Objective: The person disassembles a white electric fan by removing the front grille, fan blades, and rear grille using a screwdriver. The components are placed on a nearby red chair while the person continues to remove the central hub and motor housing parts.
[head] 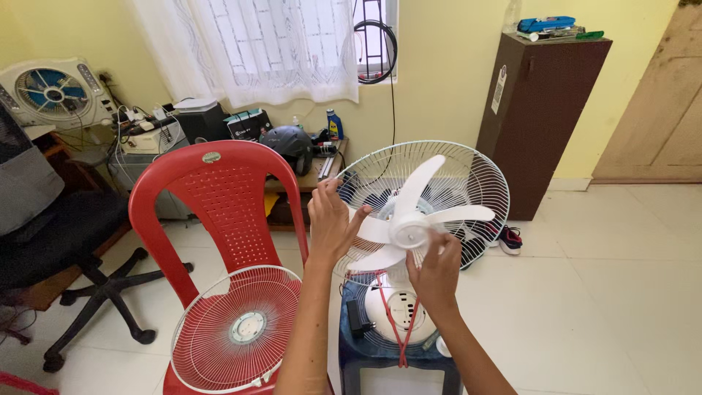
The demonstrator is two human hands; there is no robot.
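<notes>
The single head camera looks forward and down from the person's own height, close above the white fan [424, 219] at the centre, with the red chair [219, 212] at 9 o'clock, the window [278, 44] at 12 and the brown cabinet [537, 110] at 2.
</notes>
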